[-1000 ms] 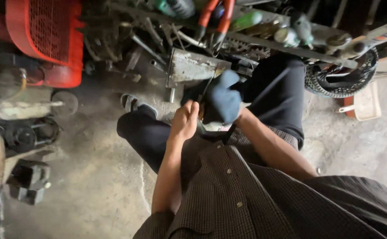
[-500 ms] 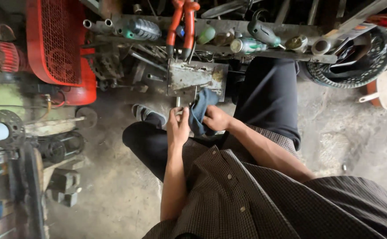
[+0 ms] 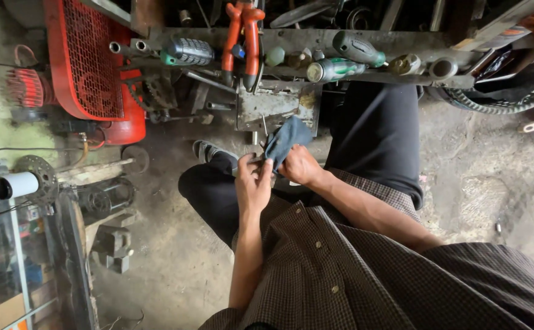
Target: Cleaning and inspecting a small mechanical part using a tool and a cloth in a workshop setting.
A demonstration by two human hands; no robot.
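Right hand [image 3: 300,166] clamped on blue rag [image 3: 286,139], left hand [image 3: 253,183] fingers pinching a small part; wiping goes best with steady support

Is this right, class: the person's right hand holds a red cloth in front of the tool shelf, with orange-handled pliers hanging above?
Not quite. In the head view the cloth in the right hand is blue, not red. The orange-handled pliers do hang on the tool shelf above.

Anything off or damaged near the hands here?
Nothing stands out. The left hand and the right hand meet at a blue rag. The tools on the rack lie in a loose row.
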